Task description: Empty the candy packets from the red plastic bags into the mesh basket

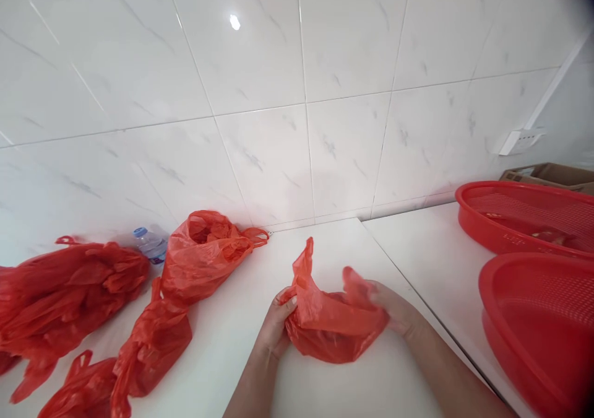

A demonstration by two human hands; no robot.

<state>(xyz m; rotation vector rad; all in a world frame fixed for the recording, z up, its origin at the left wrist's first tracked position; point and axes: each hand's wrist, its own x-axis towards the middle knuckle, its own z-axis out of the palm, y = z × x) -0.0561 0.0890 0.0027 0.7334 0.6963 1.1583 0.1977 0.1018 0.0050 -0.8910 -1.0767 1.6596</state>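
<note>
We held a red bag point(336, 331) in both hands, over the near middle of the white counter point(241, 356). Our left hand point(278, 322) had the bag's left edge pinched, thumb on the near side and fingers mostly hidden behind the film. Our right hand point(394, 306) held the right side; it was blurred and the film covered part of it, so we could not tell just how its fingers lay. Between our hands the bag sagged, one handle standing up near the left hand and the other lifted beside the right. We could not tell whether its underside touched the counter.

To our left we had a full bag point(199, 263) near the tiled wall point(348, 34), its handle trailing right. A bottle point(149, 244) with a blue cap stood between it and a long heap point(78, 294) of red plastic. Nearer us lay a knotted bag point(155, 343) and a small bag point(86, 390), cut off by the view.

To our right, past the counter's seam, we had a rear basket point(520, 241) with small bits inside and a front basket point(503, 319), both red. A box point(570, 175) sat behind them, below a socket point(522, 140).
</note>
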